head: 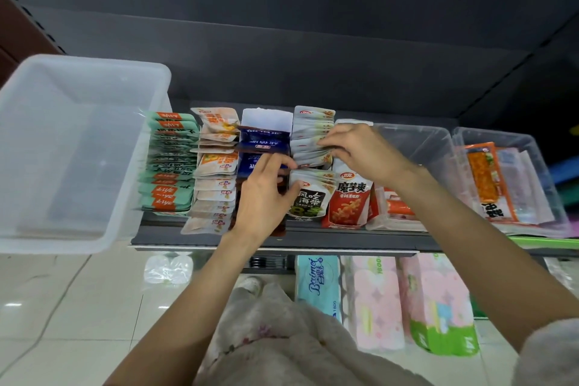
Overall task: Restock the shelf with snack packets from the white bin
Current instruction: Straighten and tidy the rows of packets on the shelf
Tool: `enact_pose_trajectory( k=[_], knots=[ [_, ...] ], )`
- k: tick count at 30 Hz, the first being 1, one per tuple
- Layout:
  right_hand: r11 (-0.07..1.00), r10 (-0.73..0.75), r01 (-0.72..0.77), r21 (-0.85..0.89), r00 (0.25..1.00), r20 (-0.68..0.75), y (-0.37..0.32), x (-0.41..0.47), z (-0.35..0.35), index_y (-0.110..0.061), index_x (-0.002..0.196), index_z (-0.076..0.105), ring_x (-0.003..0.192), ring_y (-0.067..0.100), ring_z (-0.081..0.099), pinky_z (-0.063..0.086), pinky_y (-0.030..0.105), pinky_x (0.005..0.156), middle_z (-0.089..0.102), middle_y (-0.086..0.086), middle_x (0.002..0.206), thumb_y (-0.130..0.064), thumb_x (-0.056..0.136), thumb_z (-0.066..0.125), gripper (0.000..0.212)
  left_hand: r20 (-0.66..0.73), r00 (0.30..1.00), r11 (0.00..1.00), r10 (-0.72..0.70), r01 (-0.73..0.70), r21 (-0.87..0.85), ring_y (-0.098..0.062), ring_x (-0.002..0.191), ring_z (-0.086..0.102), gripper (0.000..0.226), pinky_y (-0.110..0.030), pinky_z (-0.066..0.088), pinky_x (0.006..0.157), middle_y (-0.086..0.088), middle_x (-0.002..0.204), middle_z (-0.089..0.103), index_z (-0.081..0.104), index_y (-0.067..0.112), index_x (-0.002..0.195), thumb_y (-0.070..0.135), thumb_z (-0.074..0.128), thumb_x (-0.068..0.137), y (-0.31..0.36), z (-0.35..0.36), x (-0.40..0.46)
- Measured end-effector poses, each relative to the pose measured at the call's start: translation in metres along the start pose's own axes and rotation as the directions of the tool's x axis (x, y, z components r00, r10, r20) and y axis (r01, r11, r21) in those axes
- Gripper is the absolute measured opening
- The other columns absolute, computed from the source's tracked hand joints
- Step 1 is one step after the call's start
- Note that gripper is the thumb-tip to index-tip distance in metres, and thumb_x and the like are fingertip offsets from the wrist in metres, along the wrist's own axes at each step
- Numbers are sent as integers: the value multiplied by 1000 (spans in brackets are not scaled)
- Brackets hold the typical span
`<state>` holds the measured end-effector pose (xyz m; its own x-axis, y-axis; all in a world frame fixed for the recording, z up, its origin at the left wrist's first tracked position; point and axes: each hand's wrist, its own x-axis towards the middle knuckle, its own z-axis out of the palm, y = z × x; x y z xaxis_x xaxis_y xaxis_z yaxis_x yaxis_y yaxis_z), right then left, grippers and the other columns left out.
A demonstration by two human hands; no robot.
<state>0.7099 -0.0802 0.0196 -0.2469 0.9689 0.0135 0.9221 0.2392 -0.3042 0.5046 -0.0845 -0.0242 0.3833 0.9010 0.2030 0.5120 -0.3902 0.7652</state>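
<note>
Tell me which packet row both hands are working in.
The grey-white seaweed row, fourth from the left, between the blue row and the red packets.

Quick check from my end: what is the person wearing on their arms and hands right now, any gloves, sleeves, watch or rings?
Both forearms are bare. The left hand and right hand wear no gloves, and no watch, ring or wristband shows. The only sleeve visible is a pale, fuzzy sleeve edge at the right upper arm, matching the light fleecy garment with small pink floral marks below.

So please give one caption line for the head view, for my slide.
Both hands, left and right, straighten seaweed snack packets on the shelf beside the white bin.
</note>
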Motion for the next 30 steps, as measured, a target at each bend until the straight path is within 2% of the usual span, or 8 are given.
enact_pose_trajectory(
  k=[4,10,14,18,23,25,28,30],
  knots=[
    [990,-17,7,142,998,66,7,4,-7,-15,119,65,110,14,61,44,25,98,66,4,118,-5,83,67,37,24,1000,1000,9,-9,7,-3,88,57,25,-11,47,77,9,102,51,59,14,99,16,73,79,-2,-2,2],
    [975,4,-41,217,985,171,13,9,-17,-19,122,62,104,-2,55,43,15,92,65,-2,119,-8,87,64,37,101,995,1000,17,-15,-13,-3,86,56,25,-15,50,78,10,97,53,59,15,99,16,73,78,-5,-5,4],
    [998,-55,59,-36,994,90,0,9,-7,-16,124,61,104,16,63,48,26,92,64,4,122,-10,92,55,33,127,992,1000,30,-29,-4,-1,80,54,27,-10,47,76,7,102,54,64,17,106,16,71,80,-7,-6,5],
    [965,-38,75,-250,988,148,-14,11,0,-19,124,54,100,23,62,48,34,80,63,2,118,-32,91,57,35,171,985,999,7,-13,33,0,78,50,29,-1,39,72,8,104,49,64,21,112,21,69,83,-6,-5,5],
    [972,-62,118,-205,963,262,-14,18,6,-19,131,50,93,24,63,50,34,75,65,5,108,-31,95,52,37,164,986,994,38,-53,93,-12,88,60,30,-22,52,76,-1,110,57,63,20,115,25,66,85,-4,-6,4],
    [987,-49,92,-135,956,289,-12,21,6,-15,125,53,84,22,63,50,35,70,66,5,98,-29,97,49,31,147,988,990,45,-63,123,-14,88,63,30,-27,55,74,-2,108,60,62,20,115,26,65,86,-2,-6,3],
    [994,-8,44,-102,946,324,-10,25,2,-16,95,52,68,18,51,37,31,60,51,-4,72,-26,98,49,11,149,988,993,47,-62,98,-16,88,64,30,-31,56,76,-3,108,61,60,19,116,23,65,87,-2,-4,3],
    [998,17,5,-60,937,349,-11,27,-1,-22,77,41,64,16,44,31,31,59,43,-5,67,-25,98,49,22,151,988,999,28,-33,33,-13,89,64,34,-30,56,80,-2,111,59,60,19,118,19,68,85,-3,-4,3]
  ],
)
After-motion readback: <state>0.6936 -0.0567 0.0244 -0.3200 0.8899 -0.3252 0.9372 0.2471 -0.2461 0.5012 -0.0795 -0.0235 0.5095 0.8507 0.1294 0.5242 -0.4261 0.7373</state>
